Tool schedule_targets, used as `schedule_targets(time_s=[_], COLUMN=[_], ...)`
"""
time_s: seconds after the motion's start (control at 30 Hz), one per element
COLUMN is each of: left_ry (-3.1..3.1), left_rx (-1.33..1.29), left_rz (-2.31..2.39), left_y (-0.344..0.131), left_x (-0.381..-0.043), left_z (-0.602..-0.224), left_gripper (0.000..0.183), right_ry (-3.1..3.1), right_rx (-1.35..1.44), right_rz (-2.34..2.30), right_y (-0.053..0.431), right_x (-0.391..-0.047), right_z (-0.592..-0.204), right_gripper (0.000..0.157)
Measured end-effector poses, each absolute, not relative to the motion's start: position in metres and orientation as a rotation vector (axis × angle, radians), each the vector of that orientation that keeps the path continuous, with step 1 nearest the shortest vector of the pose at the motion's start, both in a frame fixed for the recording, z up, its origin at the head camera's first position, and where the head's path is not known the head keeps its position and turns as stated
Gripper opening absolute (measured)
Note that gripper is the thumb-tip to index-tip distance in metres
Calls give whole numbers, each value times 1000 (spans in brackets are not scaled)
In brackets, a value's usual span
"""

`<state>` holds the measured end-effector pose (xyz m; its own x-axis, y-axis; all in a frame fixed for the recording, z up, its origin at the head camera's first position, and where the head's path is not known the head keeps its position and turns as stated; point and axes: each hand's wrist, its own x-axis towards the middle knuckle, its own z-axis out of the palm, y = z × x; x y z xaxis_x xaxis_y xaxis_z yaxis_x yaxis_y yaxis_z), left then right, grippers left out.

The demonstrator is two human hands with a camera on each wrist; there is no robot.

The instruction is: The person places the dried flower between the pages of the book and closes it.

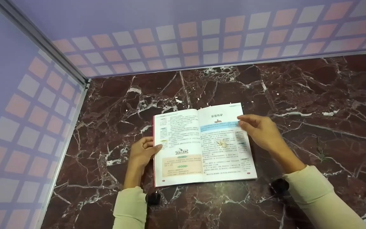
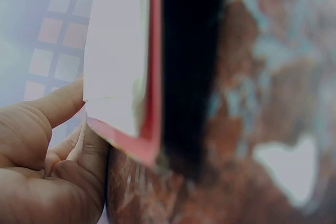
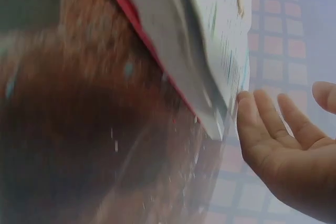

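An open book [image 1: 183, 165] with printed Chinese text lies on the dark marbled tabletop, its red cover showing along the left edge. My left hand [image 1: 141, 150] grips that left edge, the thumb on the page and the other fingers curled at the side and underneath. In the left wrist view, the thumb and fingers of the left hand [image 2: 58, 145] hold the red cover and pages. At the upper right edge of the right page is my right hand [image 1: 260, 132]. In the right wrist view, the right hand [image 3: 289, 150] has extended fingers, tips near the page edges, with the thumb apart.
Purple panels with pink and white squares stand behind the tabletop [image 1: 316, 127] and along its left side, such as the back panel [image 1: 183, 44]. A dark wrist device [image 1: 153, 198] sits by the left sleeve, another [image 1: 280, 185] by the right.
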<state>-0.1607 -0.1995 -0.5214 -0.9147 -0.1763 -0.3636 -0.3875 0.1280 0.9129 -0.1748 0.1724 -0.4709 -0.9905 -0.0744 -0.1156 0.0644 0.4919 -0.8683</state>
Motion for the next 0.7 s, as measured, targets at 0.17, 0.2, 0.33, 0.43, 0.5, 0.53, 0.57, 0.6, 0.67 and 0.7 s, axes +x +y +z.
schedule_targets(time_s=[0.17,0.2,0.33,0.43,0.5,0.53,0.57,0.6,0.67,0.7], left_ry=[2229,2231,2238,2241,2235,2233,2230,2229,2225,2230], left_rx=[-582,-587,-583,-572,-568,-567,-566,-564,-562,-561], left_rz=[1886,1879,1865,1869,1881,1885,1890,1893,1899,1890], left_y=[-199,-199,-199,-199,-199,-199,-199,-199,-199,-199], left_x=[-162,-162,-162,-162,-162,-161,-161,-161,-161,-161], left_z=[-522,-523,-522,-522,-522,-521,-521,-521,-521,-521], left_gripper=[36,36,37,38,38,38,39,39,39,40], right_ry=[2858,2862,2841,2827,2817,2813,2809,2808,2803,2799], right_rx=[-20,-18,-32,-74,-115,-134,-150,-168,-193,-203], right_rz=[-1254,-1228,-1119,-1070,-1062,-1061,-1063,-1064,-1065,-1064], right_y=[176,177,175,171,168,167,165,164,162,161], right_x=[-173,-172,-166,-161,-159,-158,-157,-157,-156,-155], right_z=[-474,-475,-479,-482,-484,-486,-487,-488,-490,-490], right_gripper=[41,44,58,68,73,74,75,75,75,76])
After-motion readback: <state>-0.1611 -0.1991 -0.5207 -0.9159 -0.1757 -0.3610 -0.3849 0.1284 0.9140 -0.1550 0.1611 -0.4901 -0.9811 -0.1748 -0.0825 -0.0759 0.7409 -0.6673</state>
